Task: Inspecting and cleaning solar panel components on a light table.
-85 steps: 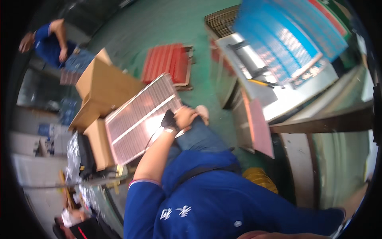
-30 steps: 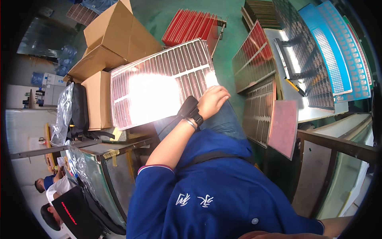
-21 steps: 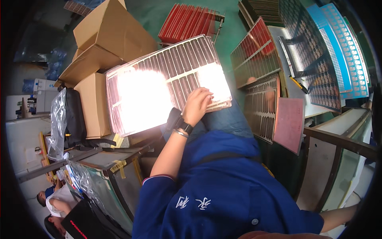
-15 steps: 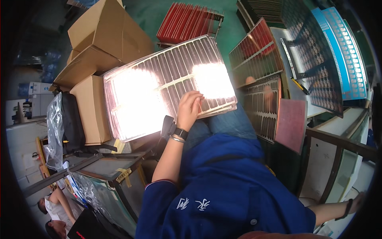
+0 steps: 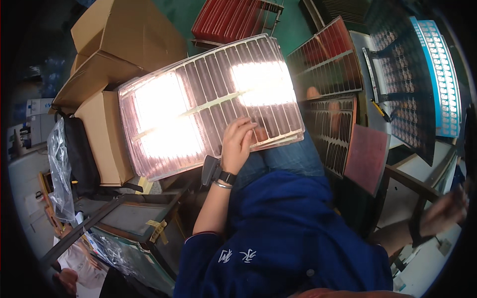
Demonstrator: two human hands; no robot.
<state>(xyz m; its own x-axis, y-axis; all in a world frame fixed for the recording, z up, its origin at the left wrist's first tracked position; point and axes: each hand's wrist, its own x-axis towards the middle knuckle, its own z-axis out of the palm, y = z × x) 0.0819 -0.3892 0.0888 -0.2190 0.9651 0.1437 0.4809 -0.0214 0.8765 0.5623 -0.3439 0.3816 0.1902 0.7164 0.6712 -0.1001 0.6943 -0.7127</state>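
A stack of clear, glossy sheets [image 5: 214,74] printed with rows of dark long bars lies tilted across my lap, with two bright glare patches on it. My left hand [image 5: 237,141] rests on the near part of the top sheet, fingers slightly bent and fingertips touching its surface. The thumb sits a little apart from the fingers, and nothing shows between them. Out at the far right, my right hand [image 5: 444,211] is raised beside a framed bench and smeared by motion. Whether it holds anything cannot be made out.
Open cardboard boxes [image 5: 107,139] stand at left beside a black bag [image 5: 82,149]. A red slotted rack [image 5: 226,22] is beyond the sheets. Dark patterned panels [image 5: 330,124], a pink plate [image 5: 367,159] and a blue-edged sheet [image 5: 444,79] stand at right. Another person [image 5: 82,265] is at lower left.
My right hand has moved up and come further into view at the right edge. My left hand stays on the sheets. The whole view has shifted slightly.
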